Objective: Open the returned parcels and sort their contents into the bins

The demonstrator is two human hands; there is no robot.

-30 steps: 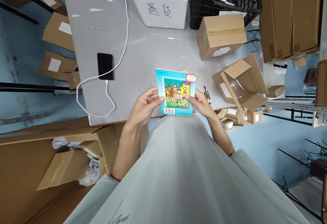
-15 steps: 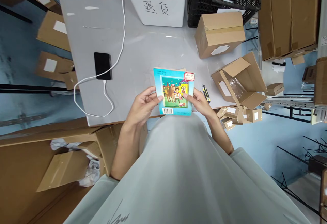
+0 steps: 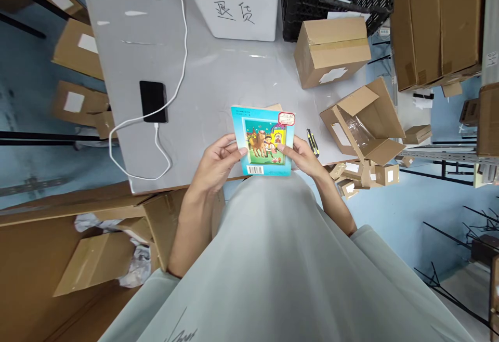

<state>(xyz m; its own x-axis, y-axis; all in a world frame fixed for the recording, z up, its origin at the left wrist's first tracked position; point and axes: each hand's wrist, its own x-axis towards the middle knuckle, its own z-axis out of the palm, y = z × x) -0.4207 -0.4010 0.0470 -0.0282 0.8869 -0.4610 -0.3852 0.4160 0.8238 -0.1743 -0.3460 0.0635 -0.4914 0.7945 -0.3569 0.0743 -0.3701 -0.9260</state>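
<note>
A thin blue picture book point(image 3: 265, 142) is held up near the table's front edge, with a cartoon picture, a barcode and a red-edged sticker facing me. My left hand point(image 3: 220, 161) grips its left edge, thumb on the cover and fingers behind. At the right edge my right hand point(image 3: 303, 155) pinches it the same way, its thumb over the picture. A sliver of something tan shows behind the top edge; what it is I cannot tell. Just right of my right hand lies a yellow and black box cutter point(image 3: 312, 143).
On the grey table point(image 3: 218, 82) lie a black phone point(image 3: 153, 101) with a white cable, a closed carton point(image 3: 332, 53) and an open carton point(image 3: 362, 123). A white foam box point(image 3: 245, 17) and black crate point(image 3: 292, 12) stand behind. A large cardboard box point(image 3: 156, 222) is at lower left.
The view has shifted slightly, so the table things sit a little farther left. Both hands keep their hold on the book, which stays nearly still.
</note>
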